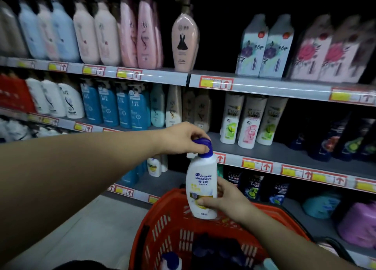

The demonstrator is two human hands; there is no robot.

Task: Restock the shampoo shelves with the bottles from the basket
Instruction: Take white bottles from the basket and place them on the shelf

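Dim shop aisle: shelves (270, 147) packed with bottles run left to right, with a pale floor (97, 219) below. A red basket (160, 221) sits near. Above its far rim, a white shampoo bottle (201, 180) stands upright. The left hand (183, 137) grips its blue cap; the right hand (221, 198) wraps its lower body. It reads "head & shoulders"; white bottles (232, 119) on the right read "CLEAR".

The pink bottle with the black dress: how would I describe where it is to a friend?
Look along the top shelf, following the row of pastel bottles rightwards to the dark gap. The pink bottle stands last there, facing front. Only it carries a black dress picture; its pink neighbours show a thin swirl.
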